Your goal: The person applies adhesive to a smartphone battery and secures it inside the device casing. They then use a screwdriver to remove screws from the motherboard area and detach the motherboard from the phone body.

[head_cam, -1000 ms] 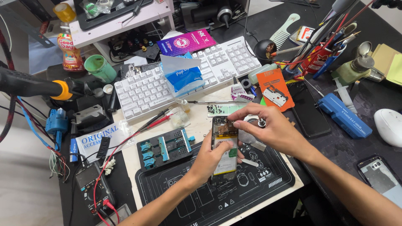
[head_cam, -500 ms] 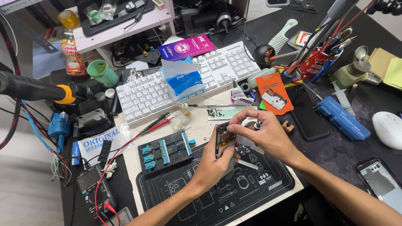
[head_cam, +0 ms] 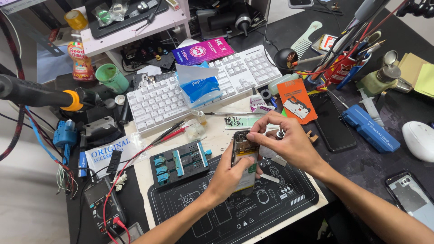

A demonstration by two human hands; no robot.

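The left hand [head_cam: 230, 174] clasps an opened phone [head_cam: 244, 159] from below and the left, thumb along its left edge and fingers curled behind, so the phone stands tilted, its exposed inside facing up. The right hand [head_cam: 287, 142] comes over from the right; its thumb and forefinger are pressed together on the phone's upper right edge, while a small screwdriver [head_cam: 280, 133] stands up between its fingers. The phone hangs just above the far edge of a black work mat [head_cam: 217, 217]. Left of the grip on the mat rests a blue-clamped holder [head_cam: 181, 162]. Farther off lie a white keyboard [head_cam: 199, 92] with a tissue pack [head_cam: 196, 86] on it, and an orange card [head_cam: 296, 100] to the right.
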